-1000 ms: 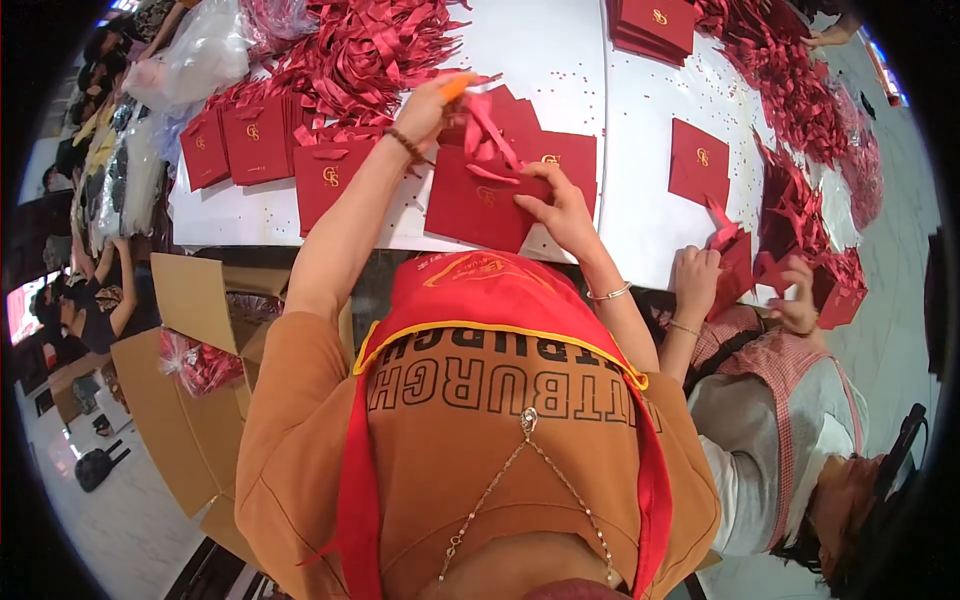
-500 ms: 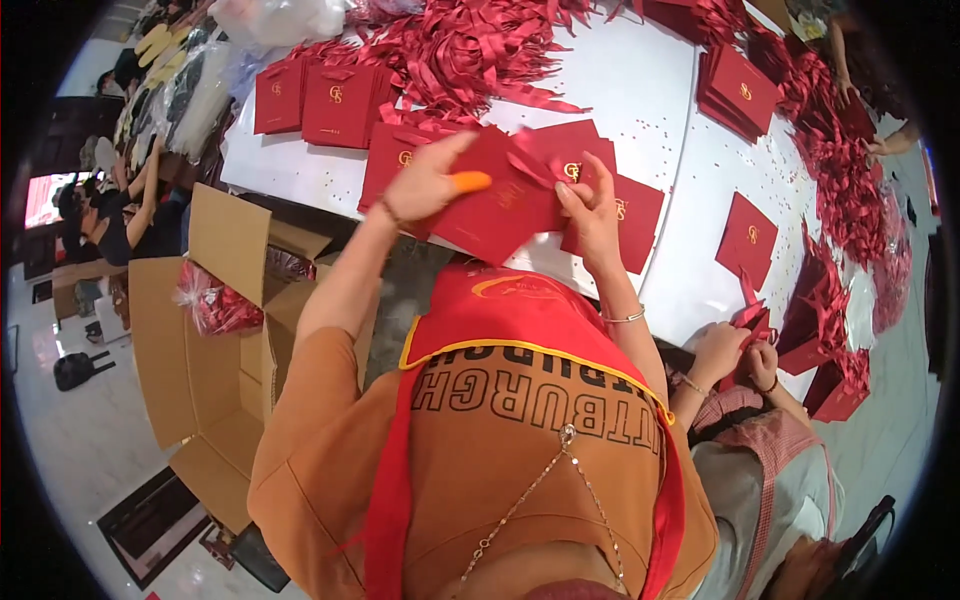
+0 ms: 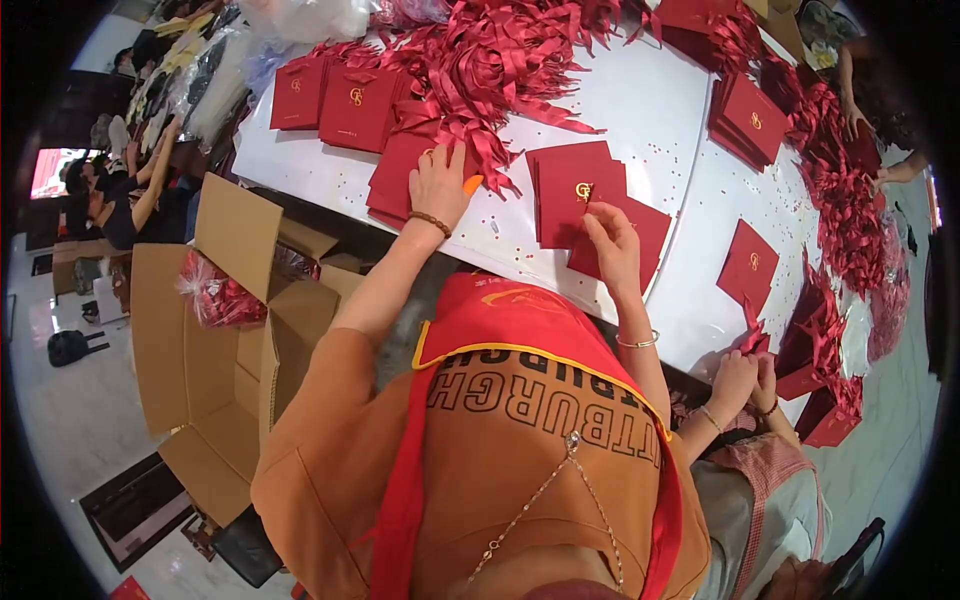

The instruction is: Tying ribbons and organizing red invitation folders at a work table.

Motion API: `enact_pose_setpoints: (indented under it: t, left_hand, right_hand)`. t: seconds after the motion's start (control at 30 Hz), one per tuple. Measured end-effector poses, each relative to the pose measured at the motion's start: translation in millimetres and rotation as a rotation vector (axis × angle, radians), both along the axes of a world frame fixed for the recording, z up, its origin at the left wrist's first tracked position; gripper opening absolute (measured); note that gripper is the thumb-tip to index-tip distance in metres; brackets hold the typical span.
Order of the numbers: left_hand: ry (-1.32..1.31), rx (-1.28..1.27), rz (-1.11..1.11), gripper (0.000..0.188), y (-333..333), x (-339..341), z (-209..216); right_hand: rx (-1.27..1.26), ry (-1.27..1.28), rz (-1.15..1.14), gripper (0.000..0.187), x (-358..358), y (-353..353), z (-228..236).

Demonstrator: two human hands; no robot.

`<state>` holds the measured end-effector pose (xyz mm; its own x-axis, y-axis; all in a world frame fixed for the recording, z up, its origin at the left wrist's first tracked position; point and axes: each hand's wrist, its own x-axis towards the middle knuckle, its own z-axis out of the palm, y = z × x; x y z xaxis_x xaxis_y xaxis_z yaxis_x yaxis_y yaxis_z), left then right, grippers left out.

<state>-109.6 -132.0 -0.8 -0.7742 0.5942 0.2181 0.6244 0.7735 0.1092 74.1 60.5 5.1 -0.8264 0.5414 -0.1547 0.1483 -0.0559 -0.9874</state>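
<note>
My left hand (image 3: 440, 188) lies with fingers stretched over a stack of red paper gift bags (image 3: 392, 192) at the table's near edge. An orange finger cot (image 3: 472, 185) covers its thumb. My right hand (image 3: 614, 245) is over two more piles of red gift bags, its thumb and index finger a little apart beside the gold emblem. One pile (image 3: 560, 180) is behind its fingertips; the other pile (image 3: 650, 235) lies partly under the hand. Nothing shows held in either hand. Red ribbon handles (image 3: 495, 165) trail beside the left-hand stack.
A heap of red ribbons (image 3: 500, 60) and upright gift bags (image 3: 358, 105) fill the far left of the white table (image 3: 660, 130). An opened cardboard box (image 3: 215, 370) stands at left. At right, a co-worker's hands (image 3: 738, 385) handle red ribbon near further bags (image 3: 752, 262).
The bag I held between both hands now rests on the left stack under my left hand. My right hand has let go of its ribbon and moved down over the right piles.
</note>
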Motion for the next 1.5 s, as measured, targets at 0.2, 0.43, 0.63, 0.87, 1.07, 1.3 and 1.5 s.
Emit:
enact_pose_setpoints:
  t: [0.2, 0.43, 0.63, 0.87, 1.07, 1.3, 1.5]
  left_hand:
    - [0.048, -0.017, -0.086, 0.054, 10, -7, 35]
    - [-0.083, 0.057, 0.126, 0.079, -2, 2, 11]
    - [-0.098, 0.105, -0.097, 0.065, -6, 8, 3]
    - [-0.038, 0.223, -0.152, 0.033, 10, -5, 42]
    - [-0.1, 0.437, -0.188, 0.031, -14, -47, 76]
    - [-0.455, 0.769, -0.065, 0.036, -86, -113, 136]
    - [-0.783, 0.93, -0.032, 0.033, -85, -107, 67]
  right_hand:
    - [0.119, 0.007, -0.119, 0.022, 17, 34, -18]
    - [0.12, -0.003, -0.123, 0.023, 16, 32, -3]
    - [0.117, -0.004, 0.124, 0.02, -19, -14, 1]
    - [0.017, -0.076, 0.586, 0.035, -69, -77, -28]
    - [-0.429, -0.206, 0.526, 0.056, -97, -102, -16]
    - [-0.427, -0.201, 0.389, 0.049, -106, -113, -26]
    - [-0.505, -0.229, 0.356, 0.041, -107, -109, -19]
